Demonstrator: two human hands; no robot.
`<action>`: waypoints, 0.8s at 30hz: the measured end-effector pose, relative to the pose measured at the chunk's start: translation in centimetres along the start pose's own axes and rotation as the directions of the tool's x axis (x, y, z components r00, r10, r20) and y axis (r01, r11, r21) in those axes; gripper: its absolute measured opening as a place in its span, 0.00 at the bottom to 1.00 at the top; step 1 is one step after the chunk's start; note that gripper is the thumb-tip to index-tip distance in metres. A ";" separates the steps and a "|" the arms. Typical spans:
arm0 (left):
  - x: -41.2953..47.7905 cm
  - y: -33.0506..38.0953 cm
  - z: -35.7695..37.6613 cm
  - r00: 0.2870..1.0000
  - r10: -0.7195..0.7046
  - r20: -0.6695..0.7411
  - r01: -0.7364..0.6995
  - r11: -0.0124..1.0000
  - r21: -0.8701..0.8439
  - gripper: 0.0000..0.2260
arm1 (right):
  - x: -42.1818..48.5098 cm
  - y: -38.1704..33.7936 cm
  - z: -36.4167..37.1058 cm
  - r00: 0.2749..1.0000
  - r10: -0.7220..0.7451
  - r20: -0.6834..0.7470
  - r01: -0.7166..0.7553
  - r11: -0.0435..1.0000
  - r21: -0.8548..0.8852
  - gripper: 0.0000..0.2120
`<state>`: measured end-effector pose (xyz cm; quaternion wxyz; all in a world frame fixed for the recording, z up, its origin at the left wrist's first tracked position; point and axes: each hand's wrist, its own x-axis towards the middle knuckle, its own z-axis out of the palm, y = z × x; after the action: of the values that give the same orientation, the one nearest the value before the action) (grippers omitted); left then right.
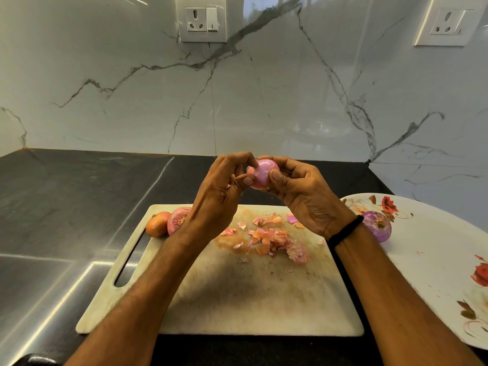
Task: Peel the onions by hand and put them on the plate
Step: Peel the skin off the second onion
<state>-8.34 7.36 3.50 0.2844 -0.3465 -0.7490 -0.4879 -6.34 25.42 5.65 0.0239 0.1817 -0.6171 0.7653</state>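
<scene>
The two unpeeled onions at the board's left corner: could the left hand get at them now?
Probably yes. The orange onion and the pink onion lie right by the left wrist, nothing between; but the left hand is pinching the held onion and must let go first.

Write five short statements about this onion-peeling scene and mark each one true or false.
1. The left hand and the right hand both hold one onion in the air. True.
2. The plate holds three onions. False: only one peeled onion shows on it.
3. Loose skins lie on the cutting board. True.
4. The cutting board carries nothing but skins. False: two onions also lie at its far left corner.
5. A black band sits on the left wrist. False: it is on the right wrist.
</scene>
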 end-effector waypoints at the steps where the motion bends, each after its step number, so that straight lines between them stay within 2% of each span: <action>1: 0.0 0.0 0.0 1.000 0.000 -0.001 0.000 1.000 0.000 0.09 | 0.0 0.0 0.0 1.000 0.000 -0.002 0.000 1.000 -0.004 0.22; 6: 0.0 -0.1 0.0 1.000 -0.003 -0.002 0.003 1.000 -0.031 0.09 | 0.0 0.0 0.1 1.000 0.002 -0.002 -0.002 1.000 -0.005 0.23; 13: -0.1 -0.6 0.1 1.000 -0.022 -0.003 0.022 0.998 -0.055 0.06 | -0.1 -0.1 0.4 1.000 0.006 0.000 -0.006 1.000 0.029 0.28; 19: -0.1 -0.2 0.2 0.999 -0.052 -0.005 0.052 0.993 -0.110 0.06 | -0.2 -0.1 0.4 1.000 0.010 0.003 -0.010 0.999 0.051 0.27; 24: -0.1 -0.1 0.2 0.999 -0.045 0.002 0.045 0.997 -0.055 0.09 | -0.2 -0.1 0.5 1.000 0.016 -0.004 -0.016 0.999 0.037 0.27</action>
<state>-8.42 7.52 3.30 0.2635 -0.3375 -0.7431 -0.5143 -6.02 25.03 5.78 0.0158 0.1756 -0.6043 0.7770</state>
